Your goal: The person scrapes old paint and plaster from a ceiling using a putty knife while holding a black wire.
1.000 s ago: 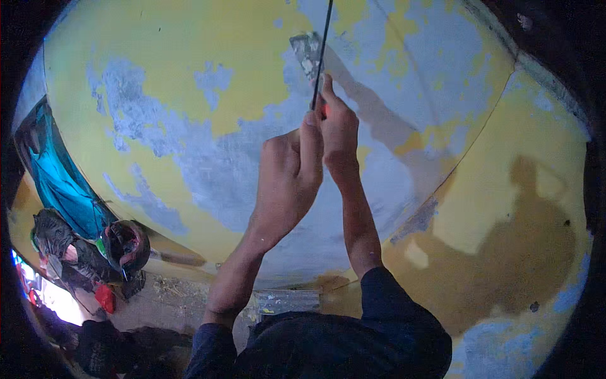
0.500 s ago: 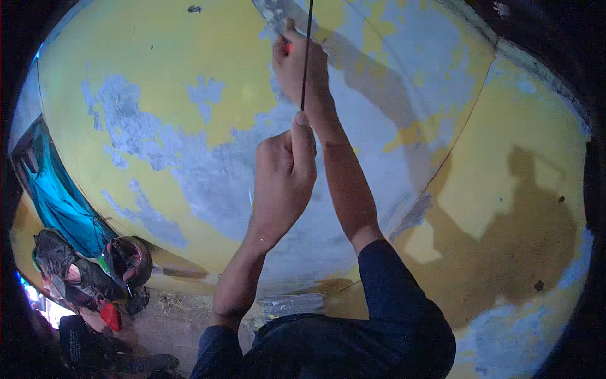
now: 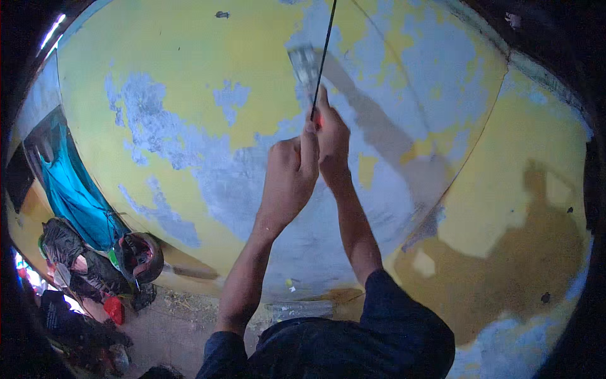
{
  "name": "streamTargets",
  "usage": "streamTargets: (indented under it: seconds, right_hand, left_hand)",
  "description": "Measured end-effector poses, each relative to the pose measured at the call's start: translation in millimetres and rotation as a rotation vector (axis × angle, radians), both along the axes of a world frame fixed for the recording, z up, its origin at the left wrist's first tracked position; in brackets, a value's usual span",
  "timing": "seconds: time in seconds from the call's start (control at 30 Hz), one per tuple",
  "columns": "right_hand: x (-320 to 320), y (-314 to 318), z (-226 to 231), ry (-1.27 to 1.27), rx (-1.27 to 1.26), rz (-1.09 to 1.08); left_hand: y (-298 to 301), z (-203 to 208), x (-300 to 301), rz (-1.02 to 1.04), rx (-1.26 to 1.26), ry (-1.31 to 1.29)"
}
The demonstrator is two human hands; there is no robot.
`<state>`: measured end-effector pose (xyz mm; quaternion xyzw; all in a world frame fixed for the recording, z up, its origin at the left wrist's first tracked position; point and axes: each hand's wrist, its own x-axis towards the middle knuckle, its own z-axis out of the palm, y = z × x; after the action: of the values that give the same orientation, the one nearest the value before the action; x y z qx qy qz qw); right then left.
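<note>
My right hand (image 3: 334, 142) is closed round a scraper (image 3: 305, 65), its wide metal blade pointing up against the peeling wall (image 3: 246, 167). A spot of red shows between the fingers, and the rest of the handle is hidden. Just left of it, my left hand (image 3: 287, 174) is closed in a fist with the thumb up. From that thumb a thin black cord or rod (image 3: 326, 47) runs straight up out of view; which of the two I cannot tell. Both hands are close together, and they overlap in the picture.
Yellow paint on the wall is broken by bare grey-blue patches. At the left a teal cloth (image 3: 79, 189) hangs above dark bags (image 3: 79, 259), a round dark object (image 3: 140, 258) and a red item (image 3: 113, 309). Debris (image 3: 183, 303) lies along the floor at the wall's foot.
My right hand has come down with the scraper, from higher on the wall to beside my left hand. The left hand keeps its grip, and the whole view has shifted slightly.
</note>
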<state>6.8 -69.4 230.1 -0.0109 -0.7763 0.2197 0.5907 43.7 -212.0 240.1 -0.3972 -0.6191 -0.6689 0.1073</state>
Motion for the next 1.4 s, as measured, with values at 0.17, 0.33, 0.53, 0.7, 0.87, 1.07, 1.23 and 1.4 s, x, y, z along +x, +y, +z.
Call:
streamTargets:
  seconds: [0.17, 0.33, 0.53, 0.7, 0.87, 1.07, 1.23, 1.4]
  right_hand:
    - [36.4, 8.9, -84.9, -0.146, -0.043, -0.104]
    - [34.1, 7.9, -106.0, -0.107, -0.065, -0.069]
    - [17.4, -2.3, -69.1, -0.141, -0.083, -0.077]
    - [0.2, -5.1, -22.7, -0.055, -0.057, 0.003]
    - [-3.0, -11.2, 29.8, -0.185, -0.037, -0.113]
    - [9.6, -14.0, 60.3, -0.243, -0.018, -0.105]
    - [5.9, -10.1, 53.3, -0.191, 0.032, -0.091]
    - [-3.2, -0.6, 45.4, -0.142, 0.060, -0.084]
  left_hand:
    - [5.7, -2.3, -2.1, -0.108, 0.014, -0.039]
    - [14.1, -6.5, -3.0, -0.112, 0.035, -0.022]
    - [5.3, -7.1, -6.2, -0.124, 0.062, -0.039]
    - [-0.8, -4.2, -7.7, -0.138, 0.054, -0.062]
    - [-1.5, -3.9, -9.9, -0.142, 0.040, -0.042]
    - [-1.5, 5.1, 2.9, -0.154, 0.053, -0.001]
    - [-1.0, 8.5, 10.9, -0.098, 0.036, 0.038]
    - [2.2, 9.2, 17.4, -0.121, 0.071, -0.018]
